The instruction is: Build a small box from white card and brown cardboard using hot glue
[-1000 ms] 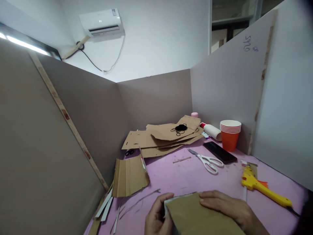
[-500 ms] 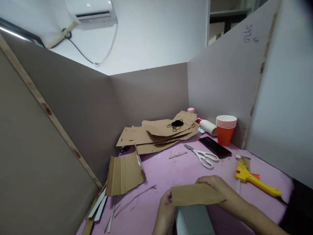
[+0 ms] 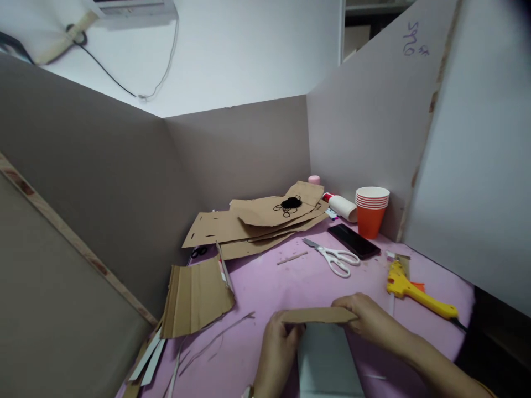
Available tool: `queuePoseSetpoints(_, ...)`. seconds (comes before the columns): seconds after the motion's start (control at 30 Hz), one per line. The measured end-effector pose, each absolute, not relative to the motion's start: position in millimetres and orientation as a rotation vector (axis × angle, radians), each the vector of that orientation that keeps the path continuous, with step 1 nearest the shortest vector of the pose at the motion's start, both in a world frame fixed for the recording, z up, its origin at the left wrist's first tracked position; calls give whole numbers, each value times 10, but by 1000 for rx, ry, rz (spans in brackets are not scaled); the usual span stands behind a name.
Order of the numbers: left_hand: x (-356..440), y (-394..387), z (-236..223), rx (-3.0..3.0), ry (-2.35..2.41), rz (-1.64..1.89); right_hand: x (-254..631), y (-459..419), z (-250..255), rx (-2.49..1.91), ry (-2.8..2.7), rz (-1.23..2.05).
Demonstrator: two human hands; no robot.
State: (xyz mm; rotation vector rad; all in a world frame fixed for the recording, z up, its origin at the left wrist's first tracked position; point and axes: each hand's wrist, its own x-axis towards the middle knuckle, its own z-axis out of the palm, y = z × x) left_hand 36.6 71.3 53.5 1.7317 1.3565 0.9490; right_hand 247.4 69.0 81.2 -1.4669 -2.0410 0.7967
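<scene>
My left hand [image 3: 279,345] and my right hand [image 3: 367,316] both grip a piece of brown cardboard [image 3: 317,315] low in the middle of the view. The piece shows edge-on along its top, and its pale grey underside [image 3: 327,359] hangs down toward me. My left hand's fingers are curled on the left end of the piece. My right hand's fingers are pressed on the right end. Both hands hover just above the pink table top [image 3: 298,276].
White scissors [image 3: 336,257], a dark phone [image 3: 353,241], a stack of orange paper cups [image 3: 371,213] and a yellow glue gun [image 3: 415,290] lie to the right. A pile of cardboard sheets [image 3: 253,224] with black rubber bands [image 3: 288,204] sits at the back. A folded cardboard piece [image 3: 197,296] and strips lie left. Partition walls surround the table.
The cardboard piece has been tipped up from lying flat with its brown face up to edge-on, showing its grey side. Both hands rose with it; the view shifted down and right.
</scene>
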Motion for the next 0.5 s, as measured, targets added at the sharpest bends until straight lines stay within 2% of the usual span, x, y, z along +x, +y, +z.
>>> queuePoseSetpoints(0.5,361,817,514,1800,1311,871,2530,716,619,-1404,-1918,862)
